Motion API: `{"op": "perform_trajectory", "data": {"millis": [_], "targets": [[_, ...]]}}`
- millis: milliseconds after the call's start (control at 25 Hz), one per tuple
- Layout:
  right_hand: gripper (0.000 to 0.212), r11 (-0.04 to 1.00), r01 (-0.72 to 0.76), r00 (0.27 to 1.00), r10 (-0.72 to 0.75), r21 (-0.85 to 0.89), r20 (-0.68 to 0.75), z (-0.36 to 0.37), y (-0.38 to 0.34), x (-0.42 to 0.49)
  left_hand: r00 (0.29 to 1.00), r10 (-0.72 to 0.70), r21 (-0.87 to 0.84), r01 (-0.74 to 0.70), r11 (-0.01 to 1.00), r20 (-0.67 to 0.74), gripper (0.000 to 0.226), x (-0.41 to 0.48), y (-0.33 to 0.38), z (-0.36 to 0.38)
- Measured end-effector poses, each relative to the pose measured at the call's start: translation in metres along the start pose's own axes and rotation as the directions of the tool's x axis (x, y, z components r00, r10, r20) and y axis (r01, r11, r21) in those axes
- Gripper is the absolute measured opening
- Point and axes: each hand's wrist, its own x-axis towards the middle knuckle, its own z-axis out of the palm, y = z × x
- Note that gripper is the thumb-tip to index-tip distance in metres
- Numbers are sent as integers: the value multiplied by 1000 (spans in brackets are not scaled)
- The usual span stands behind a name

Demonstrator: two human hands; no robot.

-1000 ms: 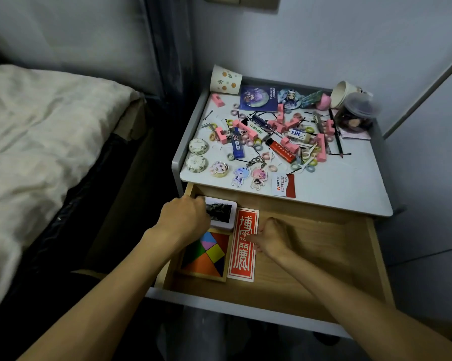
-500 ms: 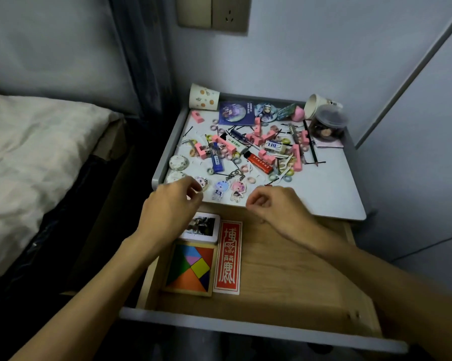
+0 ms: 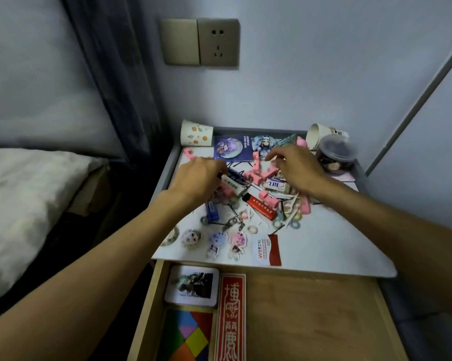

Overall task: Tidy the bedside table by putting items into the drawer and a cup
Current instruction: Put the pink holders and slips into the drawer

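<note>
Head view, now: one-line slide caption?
Both hands, left and right, reach into trinket clutter on the bedside table; the drawer below is open, partly filled.

Bedroom: bed [image 3: 24,194], cluttered bedside table [image 3: 324,241]

Table [image 3: 324,238] top: smooth white laminate, slight sheen, grey rim that looks painted. Drawer [image 3: 311,313]: bare light wood, visible grain, matt. Paper cup [image 3: 196,132] at back left: matt printed paper; second cup [image 3: 317,135] lying at back right, same stock. Round tub [image 3: 337,152]: clear glossy plastic. Clips [image 3: 265,174]: pink matt plastic. Lighters, red [image 3: 261,207] and blue [image 3: 212,211]: glossy plastic, metal cap on the red. Character keychains [image 3: 236,241]: clear glossy acrylic on metal rings. Red strip [image 3: 232,319] in drawer: printed card, matt. Tangram [image 3: 191,334]: coloured pieces, wooden frame. Photo card [image 3: 192,285]: glossy. Bed sheet [image 3: 24,188]: crumpled matt cloth. Wall socket [image 3: 218,41]: brushed, metallic-looking finish.
</note>
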Motion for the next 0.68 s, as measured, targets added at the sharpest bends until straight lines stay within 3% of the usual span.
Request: {"op": "perform_trajectory", "data": {"millis": [160,280,400,520,680], "targets": [[17,1000,-10,990,11,-10,143,10,-6,35,992,99,162,-111,980,81,20,17,-6,7],[25,986,-121,984,135,-114,120,27,-18,56,987,121,190,-139,972,104,16,21,-8,13],[17,961,-228,966,244,-155,88,40,-25,66,982,152,221,-174,960,112,15,24,-12,16],[7,948,-273,955,288,-165,74,40,-24,70,978,193,226,-205,952,73,14,24,-15,9],[12,935,-329,935,342,-132,90,25,-14,74,984,155,97,-146,985,-92,9,15,-16,-8]]}}
